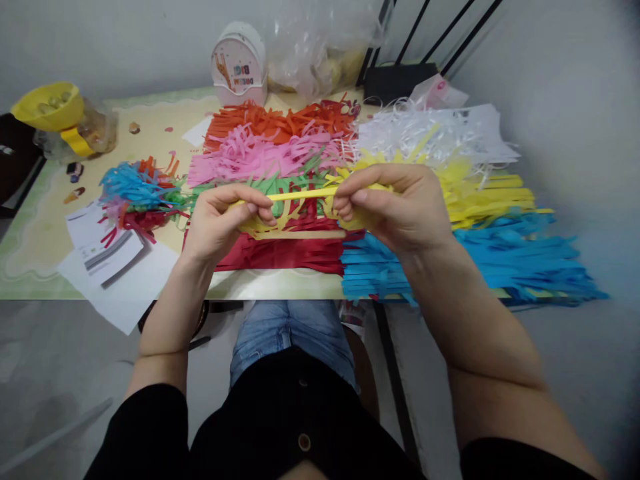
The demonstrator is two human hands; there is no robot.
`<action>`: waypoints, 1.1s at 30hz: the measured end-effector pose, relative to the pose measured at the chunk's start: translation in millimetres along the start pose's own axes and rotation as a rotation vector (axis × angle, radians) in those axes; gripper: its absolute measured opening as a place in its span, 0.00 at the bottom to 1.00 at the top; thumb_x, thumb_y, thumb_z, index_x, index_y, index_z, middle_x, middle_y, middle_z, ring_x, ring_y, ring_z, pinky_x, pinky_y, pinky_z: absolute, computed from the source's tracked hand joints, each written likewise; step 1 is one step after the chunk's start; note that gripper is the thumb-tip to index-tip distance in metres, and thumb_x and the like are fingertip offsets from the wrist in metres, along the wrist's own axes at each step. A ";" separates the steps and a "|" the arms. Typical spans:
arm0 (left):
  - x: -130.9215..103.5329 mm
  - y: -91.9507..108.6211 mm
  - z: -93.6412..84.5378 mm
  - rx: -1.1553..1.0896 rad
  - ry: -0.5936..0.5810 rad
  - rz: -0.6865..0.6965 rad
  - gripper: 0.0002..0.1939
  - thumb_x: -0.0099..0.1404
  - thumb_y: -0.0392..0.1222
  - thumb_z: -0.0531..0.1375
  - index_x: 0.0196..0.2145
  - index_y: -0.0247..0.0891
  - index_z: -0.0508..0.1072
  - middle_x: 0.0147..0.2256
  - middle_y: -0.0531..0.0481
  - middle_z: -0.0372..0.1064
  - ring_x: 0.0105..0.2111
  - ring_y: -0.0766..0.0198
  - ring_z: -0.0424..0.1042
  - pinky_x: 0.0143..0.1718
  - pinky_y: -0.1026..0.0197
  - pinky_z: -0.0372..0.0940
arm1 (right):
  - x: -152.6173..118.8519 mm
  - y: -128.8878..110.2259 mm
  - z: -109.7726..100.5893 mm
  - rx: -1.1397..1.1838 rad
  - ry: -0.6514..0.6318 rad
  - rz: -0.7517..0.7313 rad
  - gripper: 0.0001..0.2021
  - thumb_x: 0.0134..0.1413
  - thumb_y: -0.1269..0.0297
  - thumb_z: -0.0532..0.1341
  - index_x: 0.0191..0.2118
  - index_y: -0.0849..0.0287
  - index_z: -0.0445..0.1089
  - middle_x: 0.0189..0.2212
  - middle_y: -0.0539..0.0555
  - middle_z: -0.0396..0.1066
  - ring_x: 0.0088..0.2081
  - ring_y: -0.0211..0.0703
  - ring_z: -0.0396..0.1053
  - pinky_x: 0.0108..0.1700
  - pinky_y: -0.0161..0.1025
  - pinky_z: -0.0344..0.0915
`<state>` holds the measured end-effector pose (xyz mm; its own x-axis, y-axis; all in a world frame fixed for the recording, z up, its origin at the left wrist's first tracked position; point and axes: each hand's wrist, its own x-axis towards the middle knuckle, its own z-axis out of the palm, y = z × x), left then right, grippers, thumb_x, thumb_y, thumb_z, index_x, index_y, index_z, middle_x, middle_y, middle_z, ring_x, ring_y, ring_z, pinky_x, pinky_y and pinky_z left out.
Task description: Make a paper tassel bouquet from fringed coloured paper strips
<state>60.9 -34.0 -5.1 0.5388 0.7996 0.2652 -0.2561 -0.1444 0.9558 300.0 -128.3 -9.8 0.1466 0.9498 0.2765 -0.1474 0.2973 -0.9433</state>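
Observation:
A yellow fringed paper strip [303, 194] is stretched level between my two hands, its middle narrow like a twisted cord. Pinched around its left end is my left hand [227, 217]; my right hand [393, 203] grips the other end, and loose yellow fringe hangs below both. Under the hands lie red fringed paper [280, 255] and green fringed paper [273, 185]. Close to my right hand are yellow fringed paper [493, 200] and blue fringed paper [520, 250]. Pink fringed paper [270, 155] and orange fringed paper [280, 125] lie farther back.
White fringed strips [425, 137] lie at the back right. Multicoloured tassels [137, 190] rest on the left beside paper sheets [117, 257]. A yellow bowl [49, 107] on a jar, a white container [239, 63] and a plastic bag [320, 53] stand along the back.

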 end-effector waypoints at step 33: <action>-25.0 -53.8 -22.6 0.816 0.038 0.470 0.05 0.63 0.46 0.73 0.38 0.49 0.84 0.34 0.51 0.82 0.44 0.52 0.83 0.72 0.29 0.56 | -13.5 46.2 52.3 0.161 -0.243 0.403 0.25 0.45 0.42 0.78 0.36 0.59 0.75 0.24 0.50 0.79 0.26 0.35 0.74 0.35 0.34 0.70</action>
<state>43.0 -33.0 -66.0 0.4932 0.5718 0.6556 0.2084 -0.8094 0.5491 240.1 -122.3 -47.6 -0.1821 0.9819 -0.0516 -0.2973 -0.1050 -0.9490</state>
